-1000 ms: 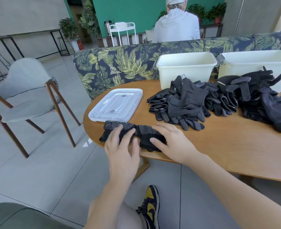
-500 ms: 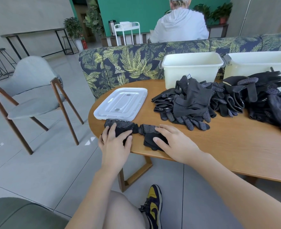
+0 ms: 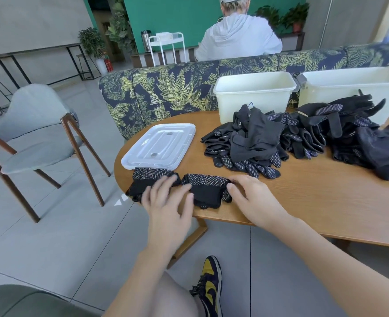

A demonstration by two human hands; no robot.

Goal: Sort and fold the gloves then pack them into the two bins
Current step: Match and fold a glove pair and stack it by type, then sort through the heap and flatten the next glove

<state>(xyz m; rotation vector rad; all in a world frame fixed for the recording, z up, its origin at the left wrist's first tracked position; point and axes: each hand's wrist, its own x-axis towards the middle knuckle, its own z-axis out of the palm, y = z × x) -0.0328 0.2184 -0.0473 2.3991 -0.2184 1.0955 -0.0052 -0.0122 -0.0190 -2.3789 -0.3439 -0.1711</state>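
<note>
At the far left, off the desk, a grey chair [image 3: 35, 133] with wooden legs is seen on the tiled floor. At the left end of the wooden desk [image 3: 314, 202] a clear bin lid [image 3: 159, 146] is laid flat. Just in front of it, at the desk's near edge, a folded glove [image 3: 147, 183] is pressed by the left hand [image 3: 166, 202], whose fingers are held straight and flat on it; its right part is hidden under the fingers, and its lower left corner overhangs the desk edge. Just beside it a second folded glove [image 3: 206, 188] is lain, dotted side up, touched at its right end by the relaxed, outstretched fingers of the right hand [image 3: 255, 197]; nothing is gripped by either hand. Behind, toward the middle of the desk, a heap of black gloves [image 3: 253, 143] is piled so that single gloves are hard to tell apart. At the far edge the left bin [image 3: 253, 92] is stood, its lower front hidden by the heap. A second heap of gloves [image 3: 353, 131] is spread rightward and cut off by the frame, as is the right bin [image 3: 353, 85] behind it.
</note>
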